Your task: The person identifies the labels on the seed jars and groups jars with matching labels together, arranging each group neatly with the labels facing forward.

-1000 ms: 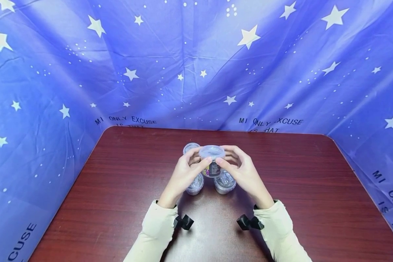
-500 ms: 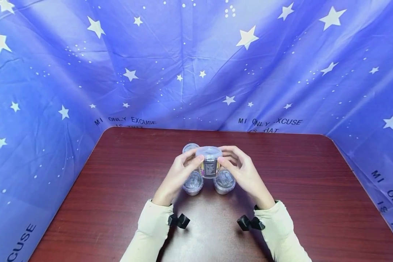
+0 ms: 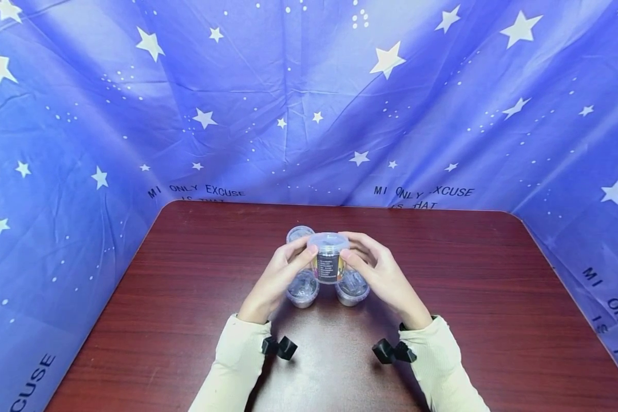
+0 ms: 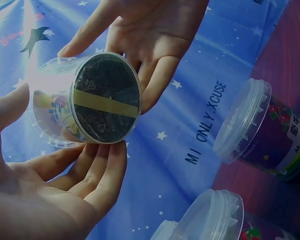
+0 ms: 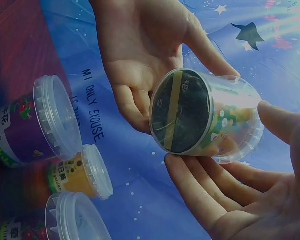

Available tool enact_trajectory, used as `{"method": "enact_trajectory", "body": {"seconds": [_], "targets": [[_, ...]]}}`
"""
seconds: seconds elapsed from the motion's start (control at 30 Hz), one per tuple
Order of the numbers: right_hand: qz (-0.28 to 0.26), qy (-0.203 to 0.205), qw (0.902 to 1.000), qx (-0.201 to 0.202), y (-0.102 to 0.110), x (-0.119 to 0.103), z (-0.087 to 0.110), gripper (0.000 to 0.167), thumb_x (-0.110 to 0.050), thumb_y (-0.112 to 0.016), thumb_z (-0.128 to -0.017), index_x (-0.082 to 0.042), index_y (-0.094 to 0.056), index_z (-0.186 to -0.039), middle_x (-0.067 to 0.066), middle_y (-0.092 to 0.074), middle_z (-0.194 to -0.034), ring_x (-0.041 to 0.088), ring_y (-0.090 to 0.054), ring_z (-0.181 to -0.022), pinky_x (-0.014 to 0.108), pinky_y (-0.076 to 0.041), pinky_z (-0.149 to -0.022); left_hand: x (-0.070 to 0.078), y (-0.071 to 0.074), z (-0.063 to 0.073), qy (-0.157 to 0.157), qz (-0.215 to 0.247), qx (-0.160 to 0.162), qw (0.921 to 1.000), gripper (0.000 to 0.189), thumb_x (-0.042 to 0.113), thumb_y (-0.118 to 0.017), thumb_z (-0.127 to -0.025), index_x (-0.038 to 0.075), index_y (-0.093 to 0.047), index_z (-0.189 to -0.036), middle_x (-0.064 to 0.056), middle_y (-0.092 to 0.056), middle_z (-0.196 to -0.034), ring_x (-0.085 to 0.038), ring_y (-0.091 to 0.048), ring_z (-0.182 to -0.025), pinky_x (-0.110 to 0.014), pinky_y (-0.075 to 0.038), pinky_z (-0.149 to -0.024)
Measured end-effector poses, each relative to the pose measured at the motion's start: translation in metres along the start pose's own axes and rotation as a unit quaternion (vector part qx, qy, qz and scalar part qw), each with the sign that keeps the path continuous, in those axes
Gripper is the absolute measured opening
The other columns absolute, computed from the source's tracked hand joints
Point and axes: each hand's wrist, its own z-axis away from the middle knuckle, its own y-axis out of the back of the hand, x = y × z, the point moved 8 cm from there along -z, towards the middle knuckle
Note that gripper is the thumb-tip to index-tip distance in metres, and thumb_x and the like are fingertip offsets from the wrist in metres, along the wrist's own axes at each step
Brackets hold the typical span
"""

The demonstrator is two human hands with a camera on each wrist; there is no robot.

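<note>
A clear lidded plastic tub [image 3: 328, 264] with a printed label is held upright above the table between both hands. My left hand [image 3: 275, 274] grips its left side, thumb on the near face and fingers behind. On the other side my right hand [image 3: 383, 272] grips it the same way. A black text panel on the tub faces me. In the left wrist view, the tub's underside [image 4: 107, 117] shows dark contents and a yellow strip across it.
Below the hands stand two similar tubs, one left [image 3: 302, 292] and one right [image 3: 352, 293]. A third tub [image 3: 298, 232] is farther back, partly covered by the left hand. The red-brown table [image 3: 468, 274] meets a blue starry cloth [image 3: 309, 103] behind.
The tub has turned between the hands, bringing its black text panel from the right round to the front. My left hand has shifted slightly left; the tubs on the table stay put.
</note>
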Motion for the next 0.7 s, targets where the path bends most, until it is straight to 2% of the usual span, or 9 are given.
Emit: {"method": "enact_trajectory", "body": {"seconds": [0.13,0.37,0.47,0.6,0.7], "targets": [[0.017,0.004,0.9997,0.017,0.002,0.000,-0.001,0.037,-0.016,-0.061,-0.099,-0.005,-0.056,-0.135,0.016,-0.065,-0.121,0.014,-0.065,-0.105,0.029,-0.056,-0.089,0.000,0.003,0.000,0.002,-0.016,0.021,0.9997,0.047,0.027,-0.056,-0.101,0.003,-0.050,-0.141,-0.016,-0.061,-0.129,-0.017,-0.062,-0.113,-0.046,-0.043,-0.108],[0.030,0.006,0.9981,0.054,0.006,0.002,-0.003,0.038,-0.018,-0.069,-0.094,-0.009,-0.060,-0.130,0.012,-0.068,-0.117,0.019,-0.064,-0.108,0.026,-0.050,-0.094,0.007,0.010,0.002,-0.019,-0.089,0.101,0.9907,0.042,0.023,-0.062,-0.098,0.001,-0.057,-0.133,-0.017,-0.067,-0.113,-0.016,-0.065,-0.093,-0.054,-0.049,-0.098],[0.030,0.003,0.9976,0.062,0.007,0.004,-0.004,0.037,-0.019,-0.070,-0.094,-0.009,-0.061,-0.128,0.011,-0.069,-0.115,0.020,-0.064,-0.108,0.027,-0.051,-0.094,0.010,0.008,0.005,-0.026,-0.102,0.112,0.9881,0.041,0.022,-0.062,-0.098,0.001,-0.058,-0.133,-0.018,-0.068,-0.113,-0.018,-0.067,-0.092,-0.053,-0.050,-0.097],[0.027,-0.007,0.9970,0.072,0.007,0.006,-0.004,0.037,-0.020,-0.072,-0.092,-0.011,-0.062,-0.126,0.009,-0.070,-0.112,0.019,-0.065,-0.106,0.029,-0.052,-0.092,0.012,0.003,0.006,-0.032,-0.125,0.109,0.9856,0.044,0.023,-0.064,-0.097,0.002,-0.056,-0.135,-0.017,-0.068,-0.117,-0.021,-0.067,-0.102,-0.042,-0.053,-0.096],[0.030,-0.011,0.9967,0.075,0.005,0.006,-0.004,0.038,-0.022,-0.074,-0.091,-0.012,-0.061,-0.126,0.008,-0.070,-0.111,0.018,-0.065,-0.105,0.028,-0.053,-0.091,0.011,-0.001,0.007,-0.028,-0.114,0.102,0.9878,0.047,0.024,-0.068,-0.094,0.004,-0.055,-0.136,-0.016,-0.068,-0.119,-0.023,-0.067,-0.108,-0.036,-0.053,-0.095]]}}
